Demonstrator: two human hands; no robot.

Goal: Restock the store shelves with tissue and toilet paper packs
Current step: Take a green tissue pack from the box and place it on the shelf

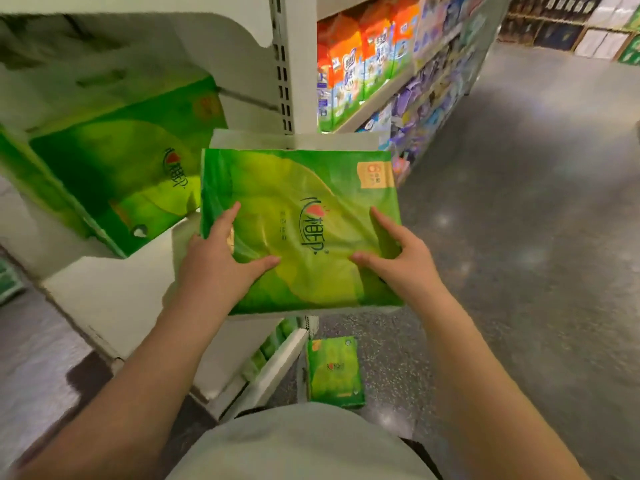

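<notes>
Hands hold one green tissue pack (304, 230) between them: left hand (221, 258) and right hand (398, 254) clasp its sides. Left of them, a white shelf (114, 299) carries another green pack (117, 174); below, a third pack (334, 372) lies on the floor (519, 237).

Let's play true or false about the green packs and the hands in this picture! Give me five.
1. Both hands, left hand and right hand, hold one green pack. True.
2. The held pack is blue. False: it is green with a small orange label.
3. Another green pack sits on the shelf to the left. True.
4. The floor has nothing on it. False: a small green pack lies on the floor below the hands.
5. The aisle shelves behind are bare. False: they hold orange, blue and purple packs.
</notes>
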